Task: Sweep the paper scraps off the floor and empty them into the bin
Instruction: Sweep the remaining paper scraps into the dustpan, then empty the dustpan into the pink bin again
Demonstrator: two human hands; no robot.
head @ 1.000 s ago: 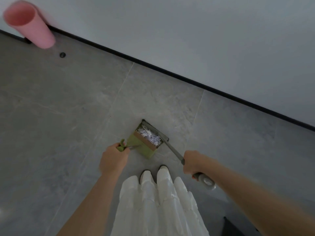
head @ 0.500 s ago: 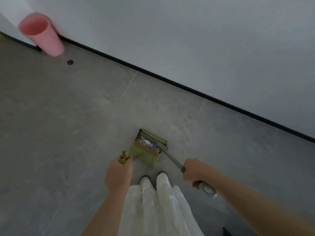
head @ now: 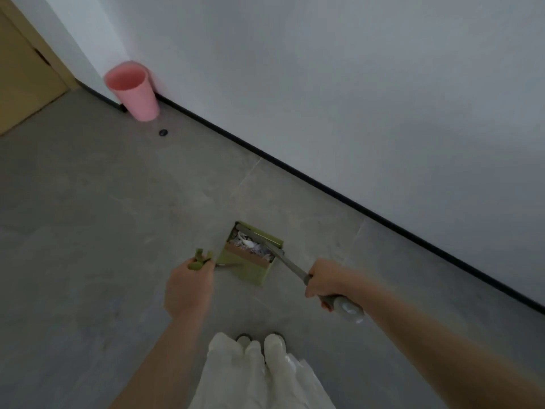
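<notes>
Fingers [head: 317, 283] grip broom [head: 290, 265]; other fingers [head: 196, 265] grip dustpan [head: 250, 268]; no writing readable.

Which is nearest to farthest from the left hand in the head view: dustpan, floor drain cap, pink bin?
From the left hand:
1. Dustpan: the hand grips its green handle; pan just right of it.
2. Floor drain cap: ahead, on the floor short of the bin.
3. Pink bin: farthest, against the wall.

Paper scraps [head: 250, 246] lie in the dustpan [head: 250, 268], ahead of the person's shoes [head: 259, 339]. The left hand [head: 188, 287] is at its 9 o'clock, the right hand [head: 324, 280] at 3. The bin [head: 134, 93] stands at 11 o'clock against the wall [head: 354, 84], well apart.
</notes>
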